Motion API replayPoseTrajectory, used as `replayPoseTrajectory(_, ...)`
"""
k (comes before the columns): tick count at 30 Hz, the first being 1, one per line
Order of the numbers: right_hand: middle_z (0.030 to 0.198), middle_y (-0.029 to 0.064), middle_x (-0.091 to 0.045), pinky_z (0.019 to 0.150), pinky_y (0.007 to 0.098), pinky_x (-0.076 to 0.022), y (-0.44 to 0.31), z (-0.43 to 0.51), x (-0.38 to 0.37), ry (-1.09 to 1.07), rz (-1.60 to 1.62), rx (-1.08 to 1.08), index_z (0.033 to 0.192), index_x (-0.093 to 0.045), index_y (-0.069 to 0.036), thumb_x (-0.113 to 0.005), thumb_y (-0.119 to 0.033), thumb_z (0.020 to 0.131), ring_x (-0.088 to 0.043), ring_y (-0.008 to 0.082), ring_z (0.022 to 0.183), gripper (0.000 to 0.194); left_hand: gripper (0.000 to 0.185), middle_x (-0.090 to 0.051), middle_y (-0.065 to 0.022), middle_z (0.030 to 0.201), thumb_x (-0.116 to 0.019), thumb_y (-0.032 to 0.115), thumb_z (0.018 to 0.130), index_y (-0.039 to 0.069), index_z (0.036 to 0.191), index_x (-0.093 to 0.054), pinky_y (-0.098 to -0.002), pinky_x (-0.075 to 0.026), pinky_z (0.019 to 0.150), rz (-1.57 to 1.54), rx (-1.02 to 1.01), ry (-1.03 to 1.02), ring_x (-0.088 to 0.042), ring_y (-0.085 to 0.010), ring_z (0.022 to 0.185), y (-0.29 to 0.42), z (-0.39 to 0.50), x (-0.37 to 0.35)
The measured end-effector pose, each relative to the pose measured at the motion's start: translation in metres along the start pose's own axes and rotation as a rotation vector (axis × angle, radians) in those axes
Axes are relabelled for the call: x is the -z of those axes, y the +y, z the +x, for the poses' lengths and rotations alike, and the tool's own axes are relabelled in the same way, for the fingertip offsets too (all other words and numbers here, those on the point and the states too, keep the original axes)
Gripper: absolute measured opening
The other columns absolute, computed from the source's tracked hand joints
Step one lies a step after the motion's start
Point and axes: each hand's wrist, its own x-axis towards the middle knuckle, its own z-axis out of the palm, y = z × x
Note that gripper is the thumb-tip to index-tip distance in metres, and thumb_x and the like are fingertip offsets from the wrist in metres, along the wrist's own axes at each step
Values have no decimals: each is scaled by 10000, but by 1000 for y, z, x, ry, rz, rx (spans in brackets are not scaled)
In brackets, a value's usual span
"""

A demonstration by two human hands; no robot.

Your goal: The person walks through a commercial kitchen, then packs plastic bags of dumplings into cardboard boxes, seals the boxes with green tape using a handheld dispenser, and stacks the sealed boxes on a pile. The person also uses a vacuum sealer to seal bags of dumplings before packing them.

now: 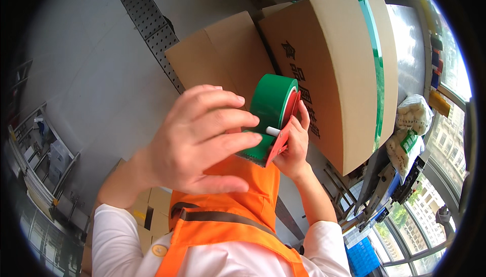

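My right hand [294, 144] grips a red tape dispenser [278, 147] by its right side. The dispenser carries a wide roll of green packing tape [268, 98], has a white roller pin, and shows a serrated cutting edge at its lower end. My left hand [205, 136] is spread, its fingers apart, just left of the dispenser. Its fingertips overlap the tape in view; whether they touch it I cannot tell. Beyond the dispenser stands a large cardboard carton [300, 45] bearing dark printed writing. A strip of green tape [374, 45] runs along its upper face.
A second cardboard piece [228, 49] lies left of the carton. A perforated metal strip [146, 22] crosses the grey floor [95, 68]. Plastic bags of pale contents [412, 125] sit at right near the windows. More cartons [159, 205] stand behind my left arm; a blue crate [362, 256] is at lower right.
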Motion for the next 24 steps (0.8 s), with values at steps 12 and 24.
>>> replayPoseTrajectory(12, 669, 68, -566, 1006, 504, -358, 4, -53, -43, -337, 206, -184, 882, -576, -24, -808, -333, 696, -589, 251, 673, 429, 121, -664, -88, 733, -735, 125, 763, 13, 760, -689, -465, -368, 1025, -380, 506, -207, -638, -230, 894, -41, -39, -36)
replayPoseTrajectory(24, 628, 71, -520, 969, 483, -364, 7, -77, -38, -307, 235, -201, 795, -587, -10, -803, -304, 684, -552, 244, 627, 381, 227, -660, -71, 900, -720, 191, 840, -10, 942, -692, -281, -462, 787, -946, 962, -710, -586, -151, 871, -81, -44, -35)
